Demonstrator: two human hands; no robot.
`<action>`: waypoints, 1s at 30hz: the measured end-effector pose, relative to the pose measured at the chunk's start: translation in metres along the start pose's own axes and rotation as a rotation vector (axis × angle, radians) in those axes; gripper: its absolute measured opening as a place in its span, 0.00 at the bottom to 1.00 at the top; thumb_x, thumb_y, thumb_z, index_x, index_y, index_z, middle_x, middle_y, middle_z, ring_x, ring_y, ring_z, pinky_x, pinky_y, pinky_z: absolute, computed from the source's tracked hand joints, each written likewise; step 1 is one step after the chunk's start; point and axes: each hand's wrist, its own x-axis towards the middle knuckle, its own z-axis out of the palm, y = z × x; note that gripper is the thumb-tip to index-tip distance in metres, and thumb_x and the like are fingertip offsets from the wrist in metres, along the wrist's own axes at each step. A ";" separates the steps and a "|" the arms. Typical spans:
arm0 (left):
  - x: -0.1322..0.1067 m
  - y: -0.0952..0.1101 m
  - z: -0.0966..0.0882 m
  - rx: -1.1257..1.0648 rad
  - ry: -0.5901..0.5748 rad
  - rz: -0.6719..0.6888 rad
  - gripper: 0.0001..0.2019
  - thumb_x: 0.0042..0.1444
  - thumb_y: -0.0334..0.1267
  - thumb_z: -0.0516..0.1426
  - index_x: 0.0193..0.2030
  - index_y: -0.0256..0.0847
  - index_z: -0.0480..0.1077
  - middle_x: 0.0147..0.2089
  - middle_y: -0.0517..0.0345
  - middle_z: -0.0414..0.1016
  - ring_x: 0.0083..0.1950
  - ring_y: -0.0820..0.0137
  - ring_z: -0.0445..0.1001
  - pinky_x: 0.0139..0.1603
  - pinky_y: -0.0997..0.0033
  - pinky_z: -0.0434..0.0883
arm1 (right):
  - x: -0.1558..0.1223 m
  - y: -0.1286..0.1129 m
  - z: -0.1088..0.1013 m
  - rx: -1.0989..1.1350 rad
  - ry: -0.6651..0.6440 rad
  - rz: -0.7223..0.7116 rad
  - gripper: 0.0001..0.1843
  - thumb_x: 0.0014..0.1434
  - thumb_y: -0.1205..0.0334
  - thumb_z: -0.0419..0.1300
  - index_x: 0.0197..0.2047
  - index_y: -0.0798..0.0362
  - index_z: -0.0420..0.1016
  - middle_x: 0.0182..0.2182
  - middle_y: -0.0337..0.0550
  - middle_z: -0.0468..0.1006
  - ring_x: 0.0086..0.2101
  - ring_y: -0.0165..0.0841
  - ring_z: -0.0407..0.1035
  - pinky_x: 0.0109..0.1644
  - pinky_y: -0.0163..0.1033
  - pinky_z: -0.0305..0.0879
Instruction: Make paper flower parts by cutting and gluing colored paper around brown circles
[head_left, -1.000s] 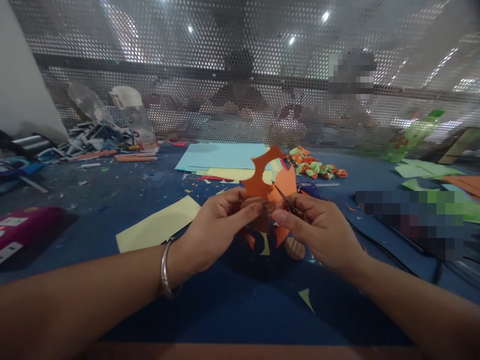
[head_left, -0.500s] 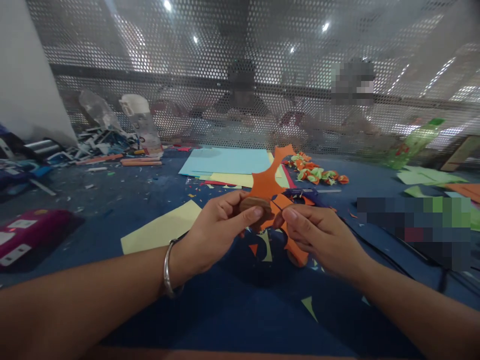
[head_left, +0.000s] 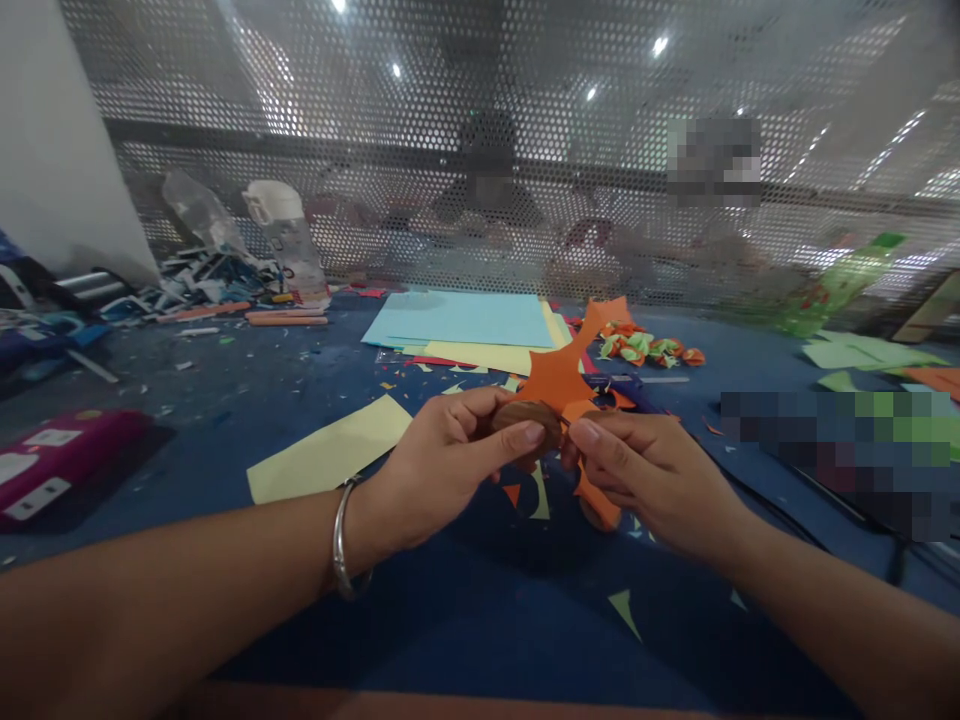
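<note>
My left hand (head_left: 450, 460) pinches a brown wooden disc (head_left: 521, 418) together with an orange paper cutout (head_left: 559, 375) that has several pointed arms. My right hand (head_left: 649, 470) is closed on the right side of the same cutout; scissors seen earlier are hidden in it now, with only a dark bit showing near its top. Both hands are held just above the blue table (head_left: 480, 620). A metal bangle (head_left: 341, 540) sits on my left wrist.
A yellow sheet (head_left: 330, 450) lies left of my hands, light blue and yellow sheets (head_left: 465, 320) behind. Folded orange-green paper pieces (head_left: 649, 350) sit at back right. A magenta box (head_left: 60, 455) lies left. Clutter and a bottle (head_left: 289, 240) stand by the perforated screen, with people behind it.
The orange cutout has been turned and tilted flatter between my hands. The scissor blades visible a second ago are no longer seen.
</note>
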 end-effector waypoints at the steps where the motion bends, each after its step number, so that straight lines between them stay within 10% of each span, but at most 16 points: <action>1: 0.000 0.001 0.000 -0.003 0.006 -0.004 0.07 0.58 0.39 0.66 0.36 0.36 0.78 0.30 0.60 0.77 0.30 0.76 0.70 0.29 0.77 0.64 | 0.000 -0.001 0.000 0.004 -0.006 0.006 0.31 0.63 0.34 0.57 0.28 0.55 0.73 0.16 0.28 0.50 0.17 0.22 0.44 0.18 0.32 0.39; 30: 0.004 0.000 -0.003 0.023 -0.046 -0.035 0.08 0.56 0.40 0.67 0.34 0.37 0.79 0.28 0.61 0.76 0.26 0.77 0.67 0.30 0.77 0.66 | 0.001 -0.001 -0.004 -0.093 0.002 -0.028 0.30 0.65 0.37 0.57 0.26 0.54 0.76 0.15 0.29 0.51 0.16 0.23 0.44 0.18 0.34 0.42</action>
